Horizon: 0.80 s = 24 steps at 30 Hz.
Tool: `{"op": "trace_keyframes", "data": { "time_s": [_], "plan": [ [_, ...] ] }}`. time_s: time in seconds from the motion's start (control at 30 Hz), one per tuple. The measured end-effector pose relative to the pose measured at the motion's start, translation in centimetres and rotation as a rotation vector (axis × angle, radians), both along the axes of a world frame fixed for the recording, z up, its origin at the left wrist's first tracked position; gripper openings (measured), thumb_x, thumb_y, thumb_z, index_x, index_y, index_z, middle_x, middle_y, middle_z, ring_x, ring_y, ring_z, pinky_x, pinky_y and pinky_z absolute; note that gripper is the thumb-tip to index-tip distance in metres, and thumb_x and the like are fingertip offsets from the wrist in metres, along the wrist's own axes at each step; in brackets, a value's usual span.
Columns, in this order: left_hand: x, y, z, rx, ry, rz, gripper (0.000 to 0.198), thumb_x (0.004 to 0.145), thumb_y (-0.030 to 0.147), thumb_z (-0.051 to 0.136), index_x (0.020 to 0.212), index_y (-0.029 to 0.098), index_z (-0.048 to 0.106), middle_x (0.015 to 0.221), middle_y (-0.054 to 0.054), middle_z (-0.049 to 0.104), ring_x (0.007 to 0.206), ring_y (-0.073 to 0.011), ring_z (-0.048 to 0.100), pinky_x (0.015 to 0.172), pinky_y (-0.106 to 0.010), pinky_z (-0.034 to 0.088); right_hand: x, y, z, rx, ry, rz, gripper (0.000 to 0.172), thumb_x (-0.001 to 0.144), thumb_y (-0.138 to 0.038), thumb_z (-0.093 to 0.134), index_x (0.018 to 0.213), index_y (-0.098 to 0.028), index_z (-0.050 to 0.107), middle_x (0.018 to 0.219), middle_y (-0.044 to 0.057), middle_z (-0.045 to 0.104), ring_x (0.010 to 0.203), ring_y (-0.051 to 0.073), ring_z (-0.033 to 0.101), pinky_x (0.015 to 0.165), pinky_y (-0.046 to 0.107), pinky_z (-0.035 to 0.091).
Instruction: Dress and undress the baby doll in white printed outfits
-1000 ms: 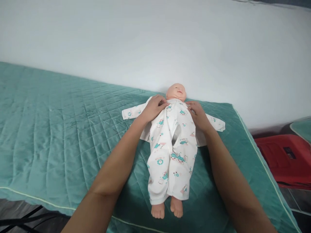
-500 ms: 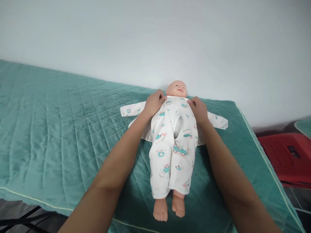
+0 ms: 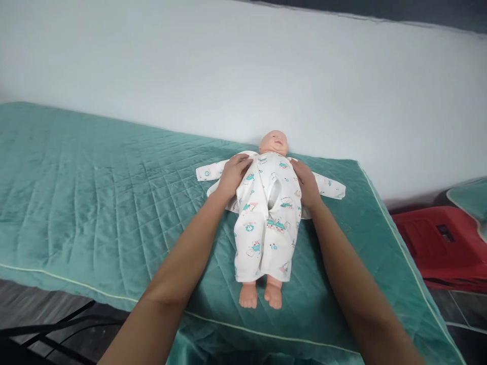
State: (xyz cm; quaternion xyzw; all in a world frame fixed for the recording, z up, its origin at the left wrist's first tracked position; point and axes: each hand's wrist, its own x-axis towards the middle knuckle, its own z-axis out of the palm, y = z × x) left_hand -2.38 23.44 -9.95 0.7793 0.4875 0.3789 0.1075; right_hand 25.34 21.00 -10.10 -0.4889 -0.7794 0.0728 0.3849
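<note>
A baby doll (image 3: pixel 274 142) lies on its back, head by the wall and bare feet toward me. White printed trousers (image 3: pixel 249 223), open at the crotch, cover it from ankles up to the upper chest. Beneath it a matching shirt (image 3: pixel 331 186) is spread, its sleeves stretched out to both sides. My left hand (image 3: pixel 234 175) rests on the doll's side at the left, fingers extended over the cloth near the shoulder. On the opposite side my right hand (image 3: pixel 305 182) lies against the trousers' upper edge, fingers stretched and partly hidden by the doll's body. Both hands are open.
A green quilted cover (image 3: pixel 95 213) with pale piping lies over the bed, which meets a white wall (image 3: pixel 171 66). Beyond the right edge stands a red plastic object (image 3: pixel 441 243). Black bars (image 3: pixel 57 324) show at the lower left.
Both hands have released the pinched top edge of the trousers and slid slightly down the doll's sides, fingers now stretched out. The camera view has tilted up a little.
</note>
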Motion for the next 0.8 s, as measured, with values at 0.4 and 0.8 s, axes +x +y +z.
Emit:
{"op": "trace_keyframes", "data": {
  "time_s": [0.4,0.8],
  "plan": [
    [-0.5,-4.7,0.6,-0.012,0.138,0.138,0.031,0.096,0.02,0.043,0.112,0.02,0.069,0.116,-0.012,0.062,0.115,-0.029,0.049,0.104,-0.043,0.042,-0.5,-4.8,-0.9,0.01,0.24,-0.343,0.033,0.09,-0.028,0.047,0.109,-0.02,0.071,0.115,0.014,0.073,0.108,0.028,0.065,0.098,0.052,0.052],
    [0.8,-4.7,0.9,-0.449,-0.543,-0.01,0.017,0.081,0.019,0.056,0.093,0.02,0.068,0.106,-0.008,0.075,0.11,-0.0297,0.064,0.108,-0.043,0.043,-1.7,-4.1,1.8,-0.61,0.57,-0.178,0.031,0.072,-0.038,0.07,0.096,-0.02,0.077,0.105,0.008,0.079,0.11,0.037,0.068,0.095,0.051,0.054]
  ]
}}
